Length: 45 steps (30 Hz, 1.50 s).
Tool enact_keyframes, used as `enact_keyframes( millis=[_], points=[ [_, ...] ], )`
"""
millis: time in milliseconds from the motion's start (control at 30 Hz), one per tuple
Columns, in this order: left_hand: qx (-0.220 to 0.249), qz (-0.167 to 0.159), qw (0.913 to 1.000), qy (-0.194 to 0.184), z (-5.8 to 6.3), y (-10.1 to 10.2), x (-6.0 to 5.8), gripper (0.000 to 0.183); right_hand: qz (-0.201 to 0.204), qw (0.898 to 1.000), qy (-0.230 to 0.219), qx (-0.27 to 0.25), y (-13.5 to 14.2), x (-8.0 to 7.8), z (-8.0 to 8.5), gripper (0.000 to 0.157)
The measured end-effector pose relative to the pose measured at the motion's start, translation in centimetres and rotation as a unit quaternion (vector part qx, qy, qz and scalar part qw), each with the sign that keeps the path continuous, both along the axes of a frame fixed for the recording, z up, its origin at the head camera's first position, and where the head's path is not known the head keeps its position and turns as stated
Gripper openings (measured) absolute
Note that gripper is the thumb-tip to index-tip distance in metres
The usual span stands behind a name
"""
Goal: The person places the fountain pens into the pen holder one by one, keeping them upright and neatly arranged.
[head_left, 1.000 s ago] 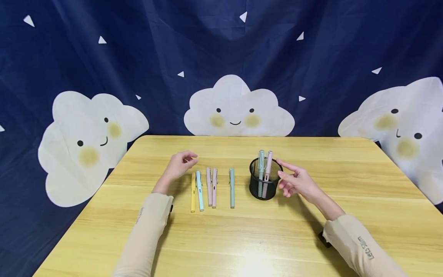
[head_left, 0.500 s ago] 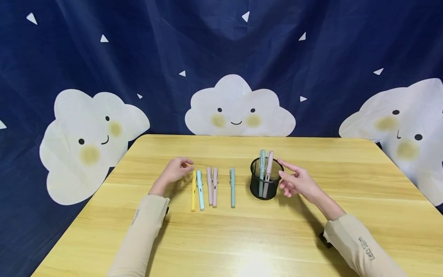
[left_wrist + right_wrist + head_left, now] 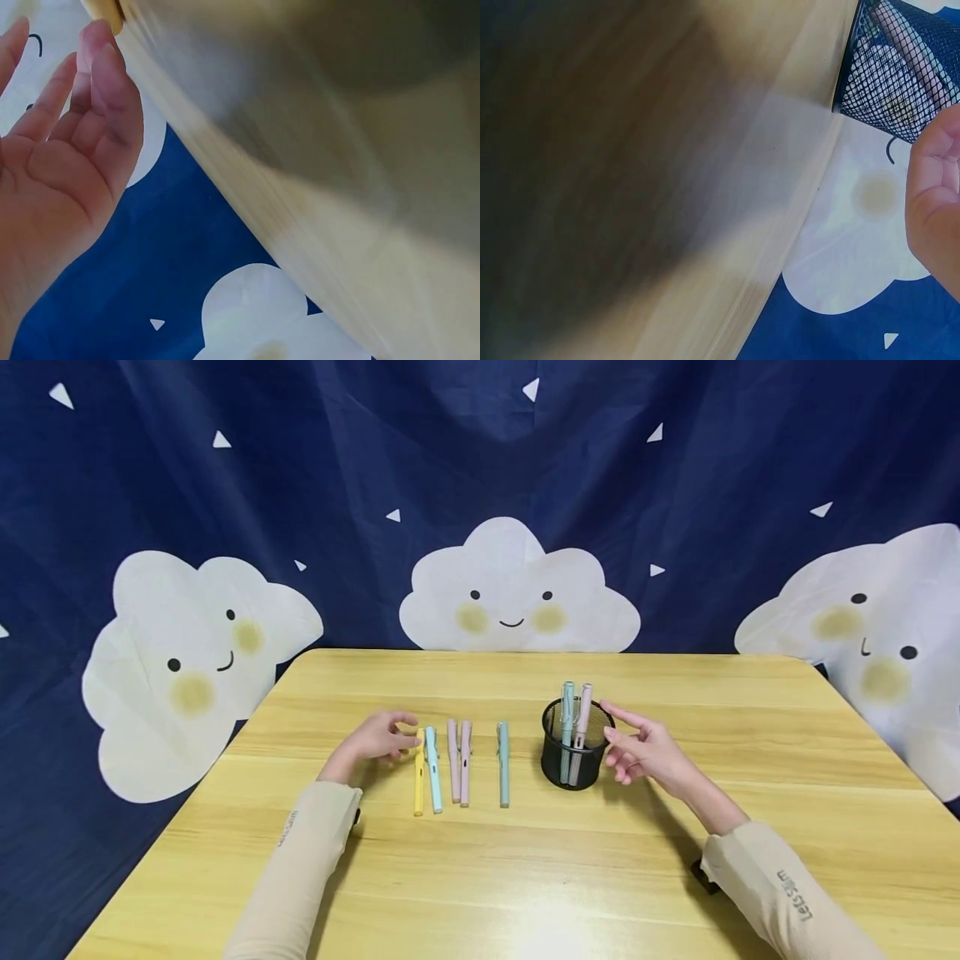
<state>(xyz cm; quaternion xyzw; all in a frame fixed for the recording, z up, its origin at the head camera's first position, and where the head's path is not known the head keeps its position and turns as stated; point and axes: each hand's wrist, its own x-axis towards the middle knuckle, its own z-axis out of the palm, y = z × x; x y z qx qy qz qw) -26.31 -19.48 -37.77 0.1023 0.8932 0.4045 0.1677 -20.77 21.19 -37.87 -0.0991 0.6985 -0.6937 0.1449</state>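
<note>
My left hand point(image 3: 378, 737) is at the top end of a yellow pen point(image 3: 418, 777), its thumb and fingertips right at the cap. That pen's end point(image 3: 105, 13) shows just beyond the fingertips in the left wrist view. To its right lie a light blue pen point(image 3: 433, 772), two mauve pens point(image 3: 465, 768) and a teal pen point(image 3: 503, 767). My right hand point(image 3: 647, 752) touches the right rim of a black mesh pen holder point(image 3: 553, 767) with outstretched forefinger and thumb. Upright in the holder stand a teal pen point(image 3: 567, 714) and a pale pink pen point(image 3: 583, 717).
A light wooden table point(image 3: 480, 877) carries everything. Behind it hangs a dark blue curtain point(image 3: 345, 468) with smiling white clouds. The table's far edge runs just in front of the curtain, beyond the pens.
My left hand has moved down and slightly left from above the pens to the yellow pen's top end. The right hand stays at the pen holder, and the pens lie as before.
</note>
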Motion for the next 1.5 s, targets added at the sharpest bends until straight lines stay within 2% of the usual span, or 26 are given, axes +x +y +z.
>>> enact_keyframes(
  millis=[133, 400, 533, 667, 833, 1033, 1267, 1500],
  points=[
    [0.000, -0.017, 0.9993, -0.033, -0.1, -0.3, 0.3, 0.057, -0.002, 1.000, -0.001, 0.004, 0.0, -0.1, 0.0, 0.062],
    [-0.009, -0.039, 0.9970, -0.066, -0.2, -0.2, 0.4, 0.076, -0.007, 1.000, 0.001, 0.006, 0.0, 0.1, 0.0, 0.062],
    [-0.027, -0.039, 0.9950, -0.088, 0.0, 0.1, 0.5, 0.083, -0.007, 1.000, 0.000, 0.006, 0.0, 0.1, 0.0, 0.063],
    [-0.042, -0.033, 0.9922, -0.112, -0.4, 0.5, 0.4, 0.090, -0.006, 1.000, -0.002, 0.005, 0.0, 0.1, 0.0, 0.063],
    [-0.052, -0.023, 0.9926, -0.107, -0.7, 0.6, 0.2, 0.091, -0.004, 1.000, 0.001, 0.005, -0.1, 0.1, 0.0, 0.063],
    [-0.022, -0.013, 0.9912, -0.130, -0.7, 0.7, 0.1, 0.090, -0.001, 1.000, 0.003, 0.000, 0.0, 0.1, 0.1, 0.062],
    [0.022, 0.010, 0.9851, -0.170, -0.6, 0.7, 0.1, 0.088, -0.004, 1.000, 0.000, 0.002, 0.0, 0.1, 0.1, 0.062],
    [0.040, 0.018, 0.9830, -0.178, -0.7, 0.8, 0.3, 0.088, -0.005, 1.000, 0.000, 0.001, -0.1, 0.1, 0.1, 0.062]
  ],
)
